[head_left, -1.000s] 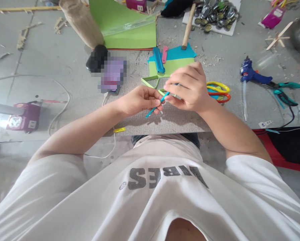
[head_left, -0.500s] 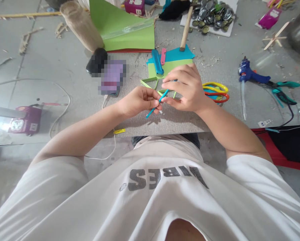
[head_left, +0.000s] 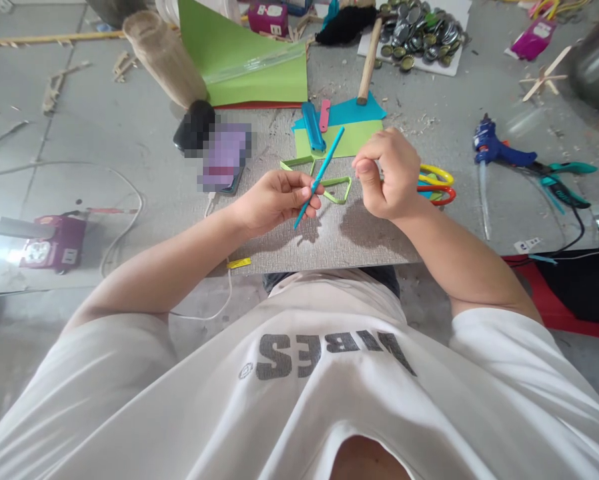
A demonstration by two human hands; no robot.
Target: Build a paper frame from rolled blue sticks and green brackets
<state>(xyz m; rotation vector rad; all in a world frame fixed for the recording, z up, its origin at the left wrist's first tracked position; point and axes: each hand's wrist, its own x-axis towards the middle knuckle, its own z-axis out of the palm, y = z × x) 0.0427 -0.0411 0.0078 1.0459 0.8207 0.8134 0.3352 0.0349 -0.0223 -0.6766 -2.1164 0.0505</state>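
A narrow blue paper strip [head_left: 330, 155] slants up and to the right, pinched between the thumb and fingers of my left hand [head_left: 279, 200]. To its right, my right hand [head_left: 390, 175] is apart from the strip, its fingers curled in with the thumb against them. Whatever lies inside that curl, if anything, is hidden. Behind the strip, folded green paper strips [head_left: 340, 197] rest on the table, bent into angular outlines. A blue utility knife [head_left: 312, 127] and a small pink piece [head_left: 324, 115] lie on green and blue paper [head_left: 364, 128] further back.
Scissors with yellow and red handles [head_left: 438, 175] lie by my right wrist. Further right are a blue glue gun [head_left: 504, 148] and teal-handled pliers [head_left: 567, 183]. A phone [head_left: 225, 157] sits at left; a hammer's wooden handle [head_left: 369, 67] and bottle caps [head_left: 422, 33] lie behind.
My right hand has let go of the blue strip, moved to the right and curled its fingers. The strip stands more steeply in my left hand, which has barely moved.
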